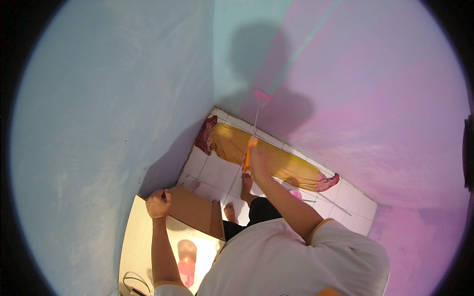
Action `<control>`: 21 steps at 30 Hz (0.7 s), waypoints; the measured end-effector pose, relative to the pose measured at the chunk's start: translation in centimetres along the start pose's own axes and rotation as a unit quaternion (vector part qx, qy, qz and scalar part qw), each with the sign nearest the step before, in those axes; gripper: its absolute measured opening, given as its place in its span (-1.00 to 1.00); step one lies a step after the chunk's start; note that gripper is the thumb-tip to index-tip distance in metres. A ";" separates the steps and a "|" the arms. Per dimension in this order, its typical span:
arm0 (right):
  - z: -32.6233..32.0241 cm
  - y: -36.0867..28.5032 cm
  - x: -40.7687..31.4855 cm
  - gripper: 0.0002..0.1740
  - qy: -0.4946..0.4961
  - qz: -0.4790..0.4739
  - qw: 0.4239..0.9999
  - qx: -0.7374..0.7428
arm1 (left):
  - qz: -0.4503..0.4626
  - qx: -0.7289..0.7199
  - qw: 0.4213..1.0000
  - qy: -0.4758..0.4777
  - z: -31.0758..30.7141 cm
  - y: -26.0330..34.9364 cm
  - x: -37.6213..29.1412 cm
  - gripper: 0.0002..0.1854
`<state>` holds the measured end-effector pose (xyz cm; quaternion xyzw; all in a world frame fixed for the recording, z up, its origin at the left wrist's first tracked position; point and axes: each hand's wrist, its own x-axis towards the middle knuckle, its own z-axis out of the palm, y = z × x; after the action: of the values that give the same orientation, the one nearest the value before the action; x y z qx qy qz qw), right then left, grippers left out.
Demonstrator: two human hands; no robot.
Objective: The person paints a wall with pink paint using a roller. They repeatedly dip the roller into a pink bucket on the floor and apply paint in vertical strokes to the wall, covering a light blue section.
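My right hand (pixel 256 160) grips the orange handle (pixel 253 142) of a paint roller. Its thin metal rod runs up to a pink roller head (pixel 262 96), which appears to touch the far wall. Around it, pink paint (pixel 266 61) covers part of a turquoise wall, and a narrow turquoise strip (pixel 301 48) shows between the pink bands. My left hand (pixel 158 204), its fingers curled, is at the edge of a pale wooden cabinet (pixel 135 236). Whether those fingers grip the edge is unclear.
A yellow cloth (pixel 292 162) with dark red ends lies on white floor tiles (pixel 218 172) along the wall. A pink paint container (pixel 295 194) and a thin rod (pixel 335 204) are beyond my legs. On the cabinet stand a pink bottle (pixel 187 268) and a cable (pixel 135 276).
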<state>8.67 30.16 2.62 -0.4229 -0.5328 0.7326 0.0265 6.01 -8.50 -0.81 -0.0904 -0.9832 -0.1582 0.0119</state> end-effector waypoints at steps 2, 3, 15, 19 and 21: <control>0.1 0.6 -2.9 -0.64 -0.020 0.061 0.995 0.081 | 0.004 0.001 1.000 0.006 0.1 -0.2 -0.1 -0.67; -0.2 0.8 -2.8 -0.64 -0.026 0.055 0.994 0.088 | 0.004 0.001 1.000 0.002 0.1 0.0 -0.1 -0.67; 0.4 1.9 10.2 -0.65 0.012 0.091 0.991 0.100 | 0.010 0.005 1.000 0.005 0.0 -0.2 0.2 -0.66; 0.3 -1.0 7.1 -0.64 0.009 0.070 0.994 0.080 | -0.002 0.009 1.000 -0.007 0.1 -0.3 -0.2 -0.67; 0.0 -2.6 3.3 -0.65 -0.005 0.052 0.997 0.053 | -0.008 0.007 1.000 -0.007 0.0 -0.1 -0.1 -0.67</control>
<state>5.48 32.95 2.76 -0.4443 -0.4711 0.7620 0.0084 6.10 -8.62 -0.80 -0.0838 -0.9849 -0.1512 0.0039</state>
